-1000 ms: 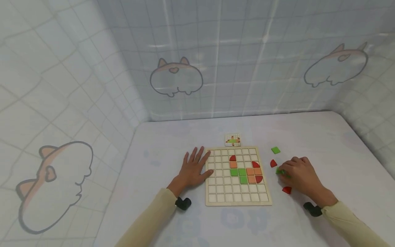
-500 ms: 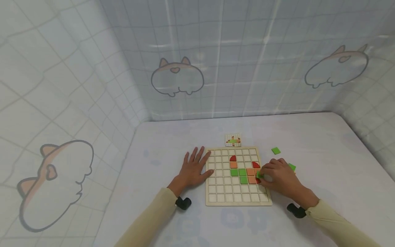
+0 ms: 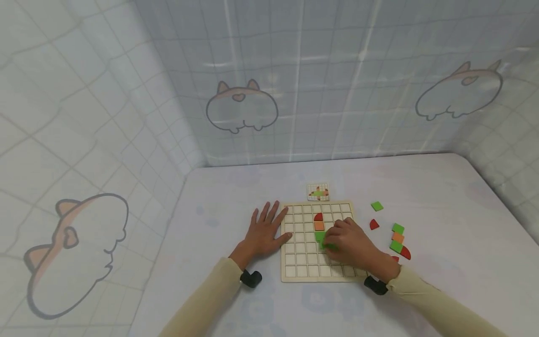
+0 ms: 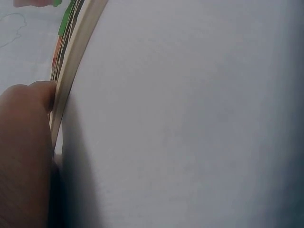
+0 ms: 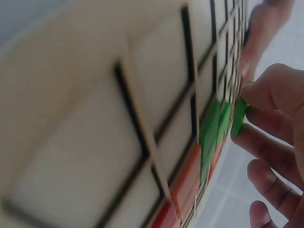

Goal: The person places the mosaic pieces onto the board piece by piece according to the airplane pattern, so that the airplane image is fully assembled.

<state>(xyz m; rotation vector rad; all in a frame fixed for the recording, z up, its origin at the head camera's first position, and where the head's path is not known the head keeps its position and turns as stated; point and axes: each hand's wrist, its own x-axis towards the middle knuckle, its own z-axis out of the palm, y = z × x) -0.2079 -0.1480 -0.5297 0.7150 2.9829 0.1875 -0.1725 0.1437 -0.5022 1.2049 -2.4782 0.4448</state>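
Pinching green tile [image 5: 240, 114] in right hand [image 3: 349, 242] | shifted left across grid board [image 3: 302, 259] | keeping left hand [image 3: 263, 235] spread at left edge

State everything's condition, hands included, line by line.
Wooden grid board: flat, partly filled.
Pattern card: face up.
Left hand: fingers spread, thumb touching the board.
Right hand: fingers curled, pinching.
Held green square tile: over the board.
Loose red tiles: off board.
Loose orange tile: off board.
Loose green tiles: off board.
Placed red tile: seated.
Placed orange tile: seated.
Placed green tile: seated.
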